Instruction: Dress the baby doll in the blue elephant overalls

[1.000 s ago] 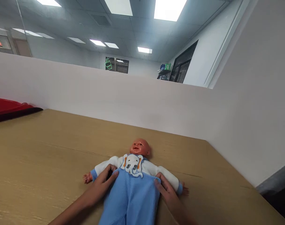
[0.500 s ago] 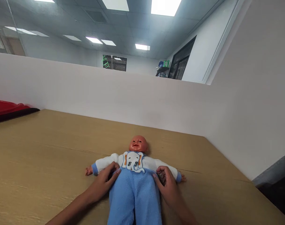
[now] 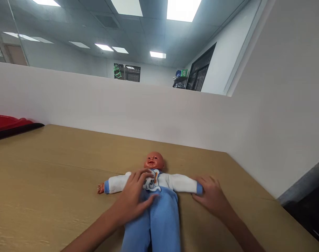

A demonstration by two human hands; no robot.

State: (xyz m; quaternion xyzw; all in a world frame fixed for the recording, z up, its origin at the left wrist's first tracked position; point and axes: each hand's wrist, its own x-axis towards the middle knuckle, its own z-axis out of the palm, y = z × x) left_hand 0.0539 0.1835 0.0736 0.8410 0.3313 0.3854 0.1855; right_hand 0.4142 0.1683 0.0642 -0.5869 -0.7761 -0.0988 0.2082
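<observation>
A baby doll [image 3: 163, 206] lies on its back, its bald head toward the far wall and both arms stretched sideways. It wears blue trousers and a white top with blue cuffs and an elephant patch [image 3: 156, 187] on the chest. Across that chest lies my left hand [image 3: 134, 194], open, with thumb and fingers apart, covering part of the patch. My right hand [image 3: 210, 196] is closed around the doll's cuffed wrist at the end of the right-side sleeve [image 3: 182, 182]; the doll's hand there is hidden under my fingers. The doll's other hand [image 3: 101, 188] rests on the tabletop.
The brown tabletop [image 3: 70, 185] meets a white wall [image 3: 122, 108] at the back, with a glass pane above it. A red object with a black edge [image 3: 12, 124] sits at the far left. Something dark [image 3: 306, 217] stands beyond the table's right edge.
My left hand has moved from the doll's side onto its chest. My right hand has gone from its waist out to the wrist, and that arm now lies straighter and higher.
</observation>
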